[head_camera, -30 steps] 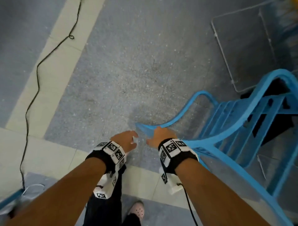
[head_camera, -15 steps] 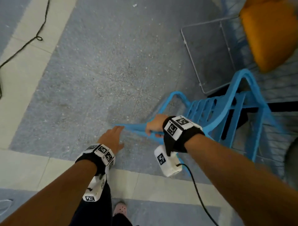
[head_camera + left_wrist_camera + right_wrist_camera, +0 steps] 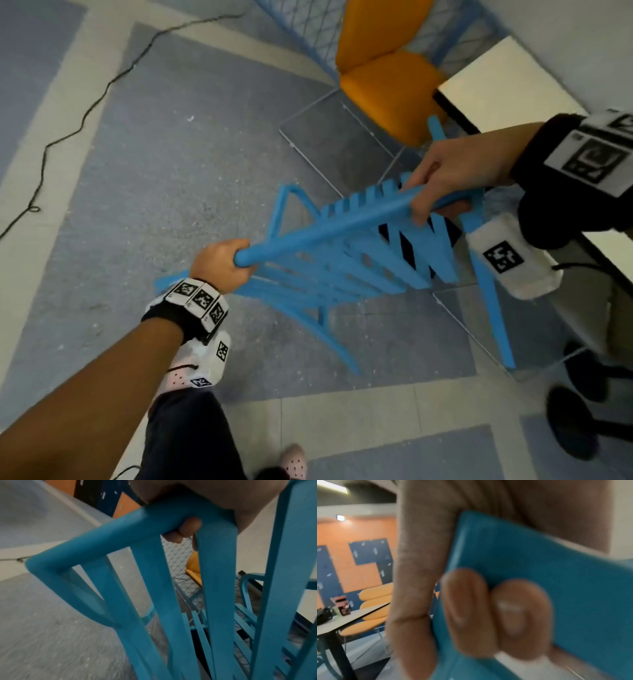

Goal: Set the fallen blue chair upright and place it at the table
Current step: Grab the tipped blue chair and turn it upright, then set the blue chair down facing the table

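Blue chair (image 3: 346, 253): slatted plastic, held tilted above the grey floor (image 3: 164, 178), its top rail running from lower left to upper right in the head view; legs slant down toward the floor, and whether any foot touches it cannot be told.
Left hand (image 3: 222, 265): fingers curled round the near end of the top rail at the backrest corner; in the left wrist view fingertips (image 3: 187, 530) wrap under the rail between two slats.
Right hand (image 3: 455, 178): closed on the far end of the same rail; in the right wrist view, blurred, the thumb lies along one face of a flat blue part and two fingertips (image 3: 467, 601) press the other.
Worktop (image 3: 507, 85): pale with a dark edge, at the upper right of the head view; the chair is just beside its near corner, not yet standing at it.
Orange chair (image 3: 387, 75): beyond the blue chair, next to the worktop's left edge.
Black cable (image 3: 85, 113): trails across the floor at far left, well apart from the chair.
Legs: dark trousers and a pink perforated shoe (image 3: 294, 460) below the left arm.
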A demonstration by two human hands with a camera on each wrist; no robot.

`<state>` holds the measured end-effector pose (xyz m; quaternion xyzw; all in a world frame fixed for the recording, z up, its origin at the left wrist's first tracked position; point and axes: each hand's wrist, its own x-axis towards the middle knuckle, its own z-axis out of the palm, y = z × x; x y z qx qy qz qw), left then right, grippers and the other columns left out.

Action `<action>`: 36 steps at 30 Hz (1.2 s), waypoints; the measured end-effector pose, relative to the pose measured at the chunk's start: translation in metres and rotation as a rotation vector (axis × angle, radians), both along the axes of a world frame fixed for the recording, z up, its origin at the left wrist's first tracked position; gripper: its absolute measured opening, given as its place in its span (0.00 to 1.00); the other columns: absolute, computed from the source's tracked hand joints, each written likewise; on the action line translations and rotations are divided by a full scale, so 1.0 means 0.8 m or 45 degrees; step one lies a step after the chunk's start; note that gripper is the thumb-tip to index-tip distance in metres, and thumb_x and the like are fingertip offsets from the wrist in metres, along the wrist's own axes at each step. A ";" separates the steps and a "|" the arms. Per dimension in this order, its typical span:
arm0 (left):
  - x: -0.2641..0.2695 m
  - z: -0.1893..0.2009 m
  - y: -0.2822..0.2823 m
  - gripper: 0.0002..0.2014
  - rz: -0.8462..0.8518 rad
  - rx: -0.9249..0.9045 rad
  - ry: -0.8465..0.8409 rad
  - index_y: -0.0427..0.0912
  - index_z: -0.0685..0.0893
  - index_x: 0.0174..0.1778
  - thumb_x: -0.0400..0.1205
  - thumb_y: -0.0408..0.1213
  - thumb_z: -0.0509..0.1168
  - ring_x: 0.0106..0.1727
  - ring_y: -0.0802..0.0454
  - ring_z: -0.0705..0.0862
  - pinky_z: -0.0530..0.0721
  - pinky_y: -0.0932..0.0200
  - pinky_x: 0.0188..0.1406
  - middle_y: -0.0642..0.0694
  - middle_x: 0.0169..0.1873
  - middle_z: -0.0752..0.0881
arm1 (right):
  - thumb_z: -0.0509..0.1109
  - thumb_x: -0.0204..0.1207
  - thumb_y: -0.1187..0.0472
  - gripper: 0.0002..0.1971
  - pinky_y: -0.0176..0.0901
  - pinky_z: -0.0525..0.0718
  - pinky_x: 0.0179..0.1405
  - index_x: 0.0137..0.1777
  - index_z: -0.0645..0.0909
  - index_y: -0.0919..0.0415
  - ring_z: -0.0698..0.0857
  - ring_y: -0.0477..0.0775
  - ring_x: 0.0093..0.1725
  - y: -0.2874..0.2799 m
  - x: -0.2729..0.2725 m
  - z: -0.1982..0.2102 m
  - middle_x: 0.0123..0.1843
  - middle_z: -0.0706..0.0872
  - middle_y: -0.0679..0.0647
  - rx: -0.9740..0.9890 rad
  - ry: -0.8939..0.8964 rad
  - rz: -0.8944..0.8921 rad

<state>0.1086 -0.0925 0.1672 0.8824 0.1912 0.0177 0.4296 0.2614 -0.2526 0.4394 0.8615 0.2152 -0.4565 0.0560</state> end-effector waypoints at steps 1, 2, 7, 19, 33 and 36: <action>-0.004 0.015 -0.015 0.17 -0.018 0.066 -0.022 0.40 0.80 0.29 0.63 0.52 0.58 0.37 0.32 0.85 0.81 0.45 0.35 0.28 0.33 0.87 | 0.73 0.71 0.64 0.09 0.38 0.72 0.26 0.48 0.87 0.67 0.69 0.49 0.18 -0.033 -0.012 0.006 0.21 0.73 0.56 0.031 -0.012 -0.014; -0.006 0.030 -0.030 0.16 -0.029 0.127 -0.036 0.37 0.81 0.31 0.63 0.48 0.59 0.38 0.31 0.85 0.81 0.45 0.36 0.28 0.34 0.87 | 0.72 0.71 0.64 0.09 0.37 0.73 0.26 0.50 0.87 0.67 0.70 0.48 0.18 -0.066 -0.024 0.010 0.20 0.74 0.55 0.065 -0.023 -0.027; -0.007 0.085 -0.131 0.14 -0.249 0.427 -0.112 0.36 0.83 0.34 0.61 0.42 0.61 0.38 0.32 0.87 0.83 0.45 0.36 0.31 0.34 0.89 | 0.70 0.72 0.69 0.10 0.34 0.77 0.23 0.53 0.86 0.65 0.72 0.46 0.14 -0.254 -0.083 -0.005 0.12 0.75 0.50 0.175 0.006 -0.204; 0.034 0.142 -0.371 0.08 -1.102 0.916 -0.142 0.45 0.76 0.26 0.55 0.42 0.65 0.21 0.42 0.85 0.76 0.57 0.15 0.46 0.23 0.86 | 0.68 0.69 0.69 0.11 0.27 0.69 0.14 0.51 0.82 0.61 0.72 0.39 0.12 -0.574 -0.229 -0.132 0.26 0.74 0.48 0.197 -0.083 -0.715; 0.021 0.118 -0.385 0.16 -1.410 0.949 -0.263 0.43 0.80 0.36 0.62 0.44 0.78 0.37 0.46 0.86 0.86 0.54 0.27 0.45 0.34 0.87 | 0.65 0.74 0.59 0.20 0.48 0.78 0.60 0.66 0.77 0.46 0.83 0.56 0.54 -0.567 -0.296 -0.173 0.54 0.86 0.53 -0.020 -0.199 -0.769; 0.035 0.130 -0.346 0.21 -1.298 1.014 0.031 0.45 0.80 0.51 0.68 0.54 0.71 0.54 0.40 0.83 0.82 0.47 0.52 0.44 0.52 0.86 | 0.73 0.69 0.51 0.15 0.55 0.82 0.53 0.56 0.84 0.50 0.84 0.63 0.52 -0.525 -0.296 -0.189 0.52 0.84 0.60 -0.090 -0.704 -0.532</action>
